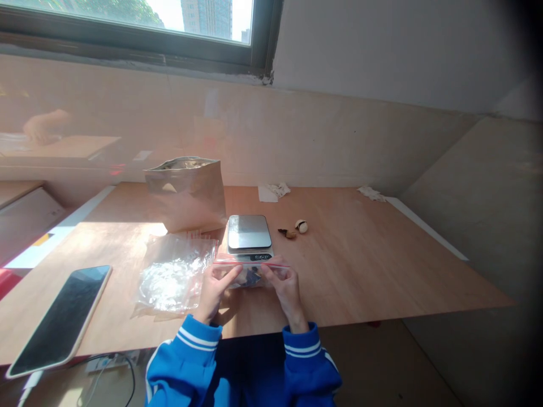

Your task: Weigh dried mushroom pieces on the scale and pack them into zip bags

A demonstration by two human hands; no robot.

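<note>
Both of my hands pinch the red-striped top edge of a clear zip-lock bag that has some dark pieces inside. My left hand grips it near the left end, thumb along the strip. At the right part of the strip, my right hand holds on in the same way. Just beyond the bag sits a kitchen scale with a bare metal plate; its front buttons show above the strip. To the left of my left hand lies a stack of clear zip-lock bags.
A large open foil pouch stands behind the bag stack. A tablet or phone with a cable lies at the left front edge. Small brown and whitish pieces lie right of the scale. Crumpled tissue rests near the wall.
</note>
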